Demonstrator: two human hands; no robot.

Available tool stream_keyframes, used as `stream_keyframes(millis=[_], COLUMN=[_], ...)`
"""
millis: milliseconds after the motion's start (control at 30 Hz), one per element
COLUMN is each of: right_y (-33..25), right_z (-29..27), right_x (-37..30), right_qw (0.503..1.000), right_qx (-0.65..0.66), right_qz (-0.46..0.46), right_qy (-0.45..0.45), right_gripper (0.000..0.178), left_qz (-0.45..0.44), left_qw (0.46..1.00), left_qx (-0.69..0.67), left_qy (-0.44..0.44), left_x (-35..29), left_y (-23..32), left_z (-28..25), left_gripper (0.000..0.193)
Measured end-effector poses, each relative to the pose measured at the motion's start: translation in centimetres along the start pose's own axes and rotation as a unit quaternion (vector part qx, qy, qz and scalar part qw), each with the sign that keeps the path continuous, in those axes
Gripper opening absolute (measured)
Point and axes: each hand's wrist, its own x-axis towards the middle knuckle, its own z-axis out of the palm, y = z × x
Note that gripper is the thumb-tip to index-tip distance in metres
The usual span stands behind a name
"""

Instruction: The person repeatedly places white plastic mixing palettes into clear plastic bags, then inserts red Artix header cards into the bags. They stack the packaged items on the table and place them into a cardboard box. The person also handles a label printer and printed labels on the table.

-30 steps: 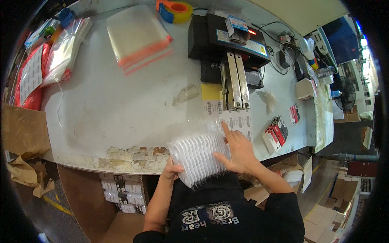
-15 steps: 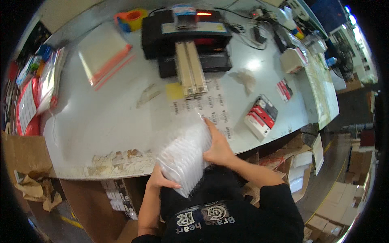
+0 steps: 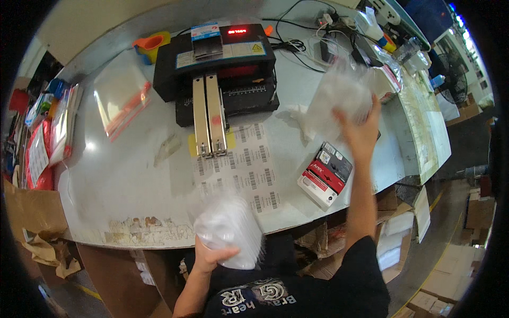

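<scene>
My left hand is closed round a stack of nested clear plastic trays, held tilted at the table's near edge in front of my shirt. Out to the right, my right hand grips more clear plastic trays above the table. Motion smears them, so their number cannot be told. Just nearer than that hand lie red, black and white boxes. A sheet of barcode labels lies on the table beyond the left stack.
A black machine with a red display and two metal rails stands at the back. Clear bags with red edges lie left of it. An orange and yellow tape dispenser, cables and cardboard cartons below the table surround the area.
Both hands were on one tray stack; now it is split. My right hand has moved up and right with part of it, while my left keeps the rest near my body. The view has shifted.
</scene>
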Motion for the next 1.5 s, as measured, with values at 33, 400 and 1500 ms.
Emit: stream_keyframes(millis=[33,400,1500], right_y=[2.4,12.0,-2.4], right_z=[-0.1,7.8,5.1], right_x=[4.0,10.6,-0.4], right_qw=[0.982,0.974,0.847], right_qx=[0.110,-0.031,-0.380], right_qz=[0.112,0.143,-0.091], right_qy=[-0.103,-0.170,-0.361], right_gripper=[0.087,0.040,0.055], left_qz=[-0.060,-0.099,0.105], left_qw=[0.998,0.959,0.942], left_qx=[0.002,0.230,0.266], left_qy=[0.030,0.133,0.176], left_x=[0.5,1.8,4.3], left_y=[0.4,0.2,2.7], left_z=[0.3,0.2,-2.3], left_gripper=[0.088,0.089,0.020])
